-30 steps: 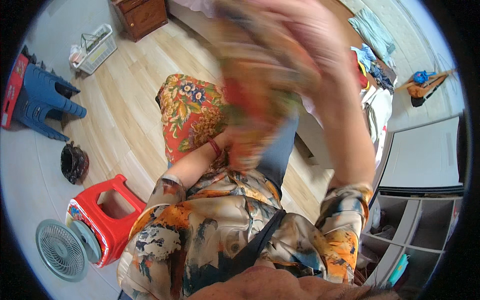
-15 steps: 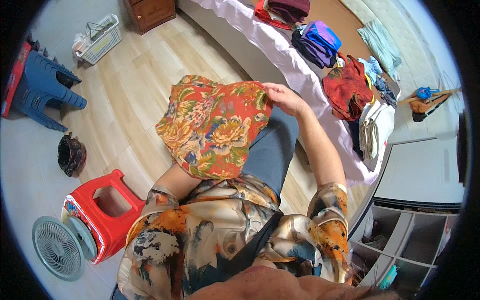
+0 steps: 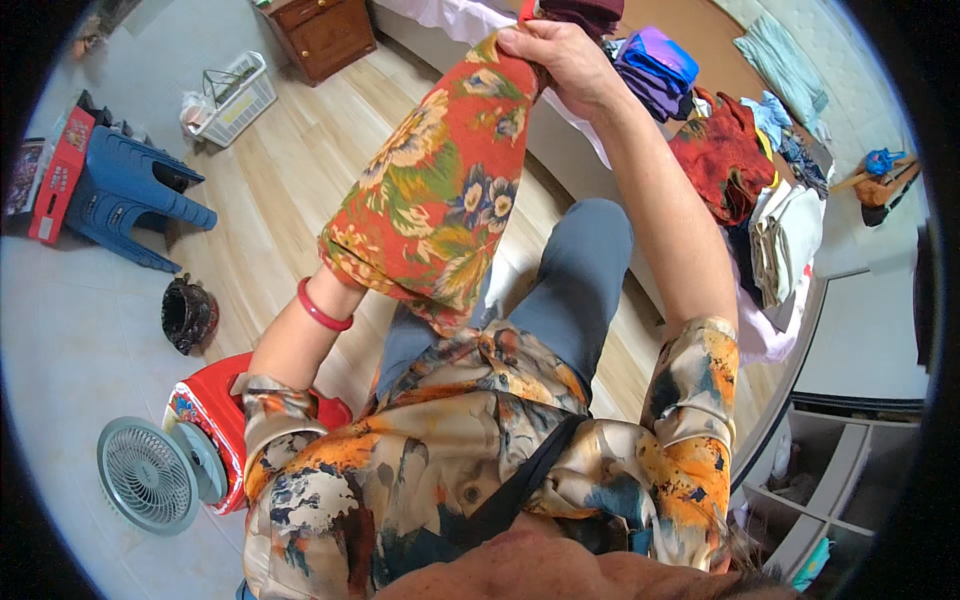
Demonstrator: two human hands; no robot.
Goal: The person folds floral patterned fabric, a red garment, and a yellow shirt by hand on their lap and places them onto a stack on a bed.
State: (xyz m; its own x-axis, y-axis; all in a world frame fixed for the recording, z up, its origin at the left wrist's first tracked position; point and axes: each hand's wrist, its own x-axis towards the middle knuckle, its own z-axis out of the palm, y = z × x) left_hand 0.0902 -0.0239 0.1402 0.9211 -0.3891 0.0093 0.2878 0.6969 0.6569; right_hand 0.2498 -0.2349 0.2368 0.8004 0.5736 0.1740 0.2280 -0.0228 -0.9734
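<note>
A red floral garment (image 3: pixel 440 185) with yellow blossoms and green leaves stretches up between my arms. Its upper corner is pinched between the thumb and fingers of my right hand (image 3: pixel 560 62). My left forearm (image 3: pixel 297 338), with a red bangle (image 3: pixel 322 306) at the wrist, goes into the lower end of the cloth. The fabric hides my left hand and its fingers. What kind of garment it is does not show clearly.
To the right, a bed carries folded purple clothes (image 3: pixel 655 70), a dark red patterned cloth (image 3: pixel 718 160) and white folded cloth (image 3: pixel 785 240). At left stand a blue stool (image 3: pixel 135 190), a white basket (image 3: pixel 235 105), a red stool (image 3: pixel 215 400) and a fan (image 3: pixel 150 475).
My right hand has risen away from me, pulling the garment taut and lengthwise. The left forearm has shifted left, and its bangle now shows. The view has turned slightly.
</note>
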